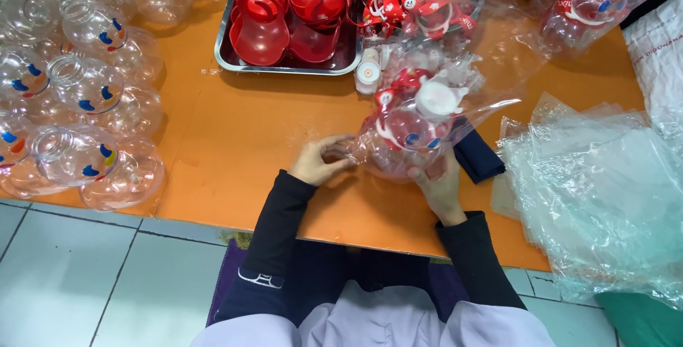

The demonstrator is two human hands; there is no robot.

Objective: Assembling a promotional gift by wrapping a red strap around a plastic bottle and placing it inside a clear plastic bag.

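While our left hand (319,162) and right hand (440,185) clamp their fingers on the clear round red-trimmed plastic bottle (413,130) already inside its clear plastic bag (491,108), many bare bottles (85,91) lie beyond them unbagged.

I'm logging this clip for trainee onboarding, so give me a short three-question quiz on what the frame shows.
1. True or false: both hands grip the bagged bottle.
2. What fills the metal tray? A) red plastic parts B) blue caps C) paper labels
3. On which side of the person lies the stack of clear bags?

Key: 1 true, the left hand holds one end and the right hand holds it from beneath. 2 A. 3 the right; the empty clear bottles are on the left.
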